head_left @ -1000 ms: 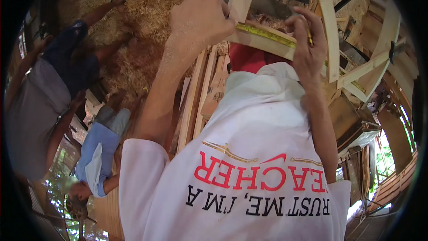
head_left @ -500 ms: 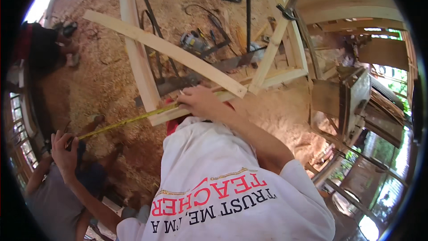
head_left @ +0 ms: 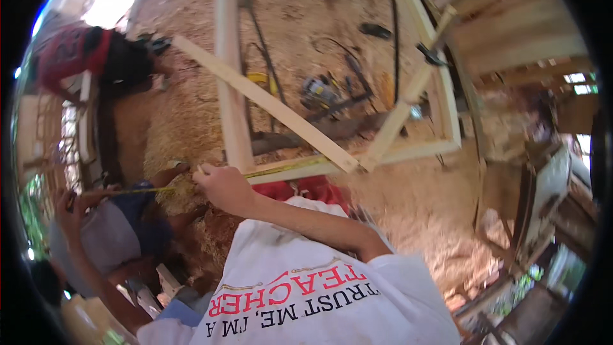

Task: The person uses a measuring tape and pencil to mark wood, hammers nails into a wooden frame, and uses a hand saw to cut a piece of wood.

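Observation:
My right hand point(head_left: 220, 186) reaches forward and to the left across my white shirt point(head_left: 300, 294). Its fingers are closed on a yellow tape measure point(head_left: 287, 167), which lies along the near rail of a pale wooden frame point(head_left: 418, 148). The tape stretches left to another person's raised hand point(head_left: 69, 203); that person wears grey and blue and crouches at the lower left. A loose board point(head_left: 268, 103) lies diagonally across the frame. My left hand is out of view.
The ground is covered in sawdust. A power saw point(head_left: 318, 91), cables and small tools lie inside the frame. A second person in red point(head_left: 76, 57) bends at the upper left. Wooden furniture and stacked timber point(head_left: 543, 191) crowd the right side.
The view swung from my two hands on the tape against a rail to the frame on the ground. Now only my right hand holds the tape, which is stretched out to the left.

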### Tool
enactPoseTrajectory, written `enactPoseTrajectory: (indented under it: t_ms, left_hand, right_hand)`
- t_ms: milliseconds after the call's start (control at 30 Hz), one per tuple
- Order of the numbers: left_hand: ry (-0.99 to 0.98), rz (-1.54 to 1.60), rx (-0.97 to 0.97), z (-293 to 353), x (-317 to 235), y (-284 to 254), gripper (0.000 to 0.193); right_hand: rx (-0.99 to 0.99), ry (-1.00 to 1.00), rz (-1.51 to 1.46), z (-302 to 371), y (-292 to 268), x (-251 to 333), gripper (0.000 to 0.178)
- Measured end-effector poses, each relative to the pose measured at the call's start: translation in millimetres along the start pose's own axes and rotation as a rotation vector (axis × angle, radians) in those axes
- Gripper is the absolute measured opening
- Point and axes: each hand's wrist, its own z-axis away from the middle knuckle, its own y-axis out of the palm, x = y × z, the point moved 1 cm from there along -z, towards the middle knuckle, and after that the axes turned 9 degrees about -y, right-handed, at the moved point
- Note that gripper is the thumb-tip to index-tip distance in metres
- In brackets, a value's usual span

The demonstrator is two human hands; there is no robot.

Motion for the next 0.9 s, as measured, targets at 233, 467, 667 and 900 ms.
enactPoseTrajectory:
  t_ms: [233,467,667,900]
  left_hand:
    - [0.038,-0.115,-0.136,-39.9,-39.7,-44.8,0.02]
    - [0.048,-0.014,-0.206,-102.3,-11.6,20.9,0.025]
    - [0.306,0.34,-0.075,-217.2,-106.9,159.6,0.018]
    - [0.196,0.835,0.322,-256.0,-134.0,334.8,0.024]
  right_hand:
    - [0.083,0.155,-0.317,-35.6,17.8,-20.8,0.021]
    - [0.294,0.307,-0.079,-82.8,-38.2,26.2,0.017]
    - [0.121,0.346,0.599,-126.5,-77.0,-65.0,0.014]
    - [-0.115,0.309,1.217,-213.7,-120.1,-96.8,0.014]
